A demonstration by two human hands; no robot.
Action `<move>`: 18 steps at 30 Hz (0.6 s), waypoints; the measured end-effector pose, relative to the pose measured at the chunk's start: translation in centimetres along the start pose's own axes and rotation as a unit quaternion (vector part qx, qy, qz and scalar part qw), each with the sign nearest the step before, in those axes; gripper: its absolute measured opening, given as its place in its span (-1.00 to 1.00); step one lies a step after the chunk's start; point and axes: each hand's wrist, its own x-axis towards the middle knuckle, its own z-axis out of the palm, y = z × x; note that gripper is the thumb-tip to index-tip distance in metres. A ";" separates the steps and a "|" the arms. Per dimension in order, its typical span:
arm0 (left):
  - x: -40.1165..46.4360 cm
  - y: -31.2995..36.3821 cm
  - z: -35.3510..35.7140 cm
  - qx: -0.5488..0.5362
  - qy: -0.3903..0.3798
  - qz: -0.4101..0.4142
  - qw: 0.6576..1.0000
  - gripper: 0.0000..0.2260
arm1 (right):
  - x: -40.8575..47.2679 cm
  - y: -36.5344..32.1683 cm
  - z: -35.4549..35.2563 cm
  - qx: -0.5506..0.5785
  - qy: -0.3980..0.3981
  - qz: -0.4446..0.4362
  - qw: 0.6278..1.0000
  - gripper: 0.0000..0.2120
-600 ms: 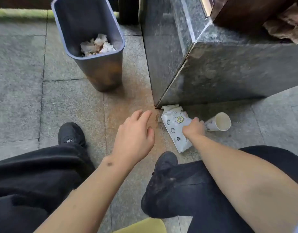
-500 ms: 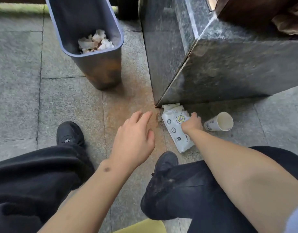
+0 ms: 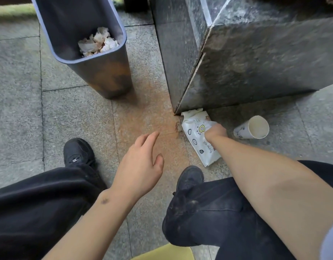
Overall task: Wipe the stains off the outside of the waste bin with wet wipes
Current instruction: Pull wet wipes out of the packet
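Right hand (image 3: 216,131) now sits on top of the wet wipes pack (image 3: 198,139), fingers curled down over its upper face near the printed label — grip closed on the pack, though whether the fingertips have caught the flap or a wipe is hidden under the knuckles. Half a second ago the same hand lay at the pack's right edge, next to the paper cup (image 3: 253,127); it has since slid inward onto the pack, and the cup, on its side with its mouth toward the camera, is now just clear of the hand. Pack has not moved: one end against the corner of the dark stone block (image 3: 255,59), flat on the paved floor (image 3: 68,113). Left hand (image 3: 141,166) hovers above the floor between the shoes, fingers loose and spread, holding nothing, placed much as before. Waste bin (image 3: 98,59) stands well apart, up and to the left — crumpled paper inside, rust-brown stains over its near outer wall, untouched. Judgement: wipe extraction is starting; no cleaning done yet. The free left hand could steady the pack.
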 end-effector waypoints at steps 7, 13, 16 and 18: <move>-0.3 -0.3 -0.1 0.004 0.002 -0.025 1.000 -0.45 | -0.8 0.0 -2.1 0.021 0.054 0.019 0.998 -0.63; -0.8 0.2 -0.2 0.002 0.004 -0.007 1.000 -0.47 | -1.5 0.1 -1.3 -0.055 0.048 0.017 0.997 -0.48; -0.9 -0.1 -0.1 -0.005 0.007 -0.006 1.000 -0.45 | -1.0 0.1 -1.6 0.041 0.007 0.060 0.997 -0.50; -0.8 -0.3 -0.1 -0.012 0.011 -0.009 1.000 -0.43 | -0.4 0.3 -1.6 0.205 -0.055 0.097 0.972 -0.54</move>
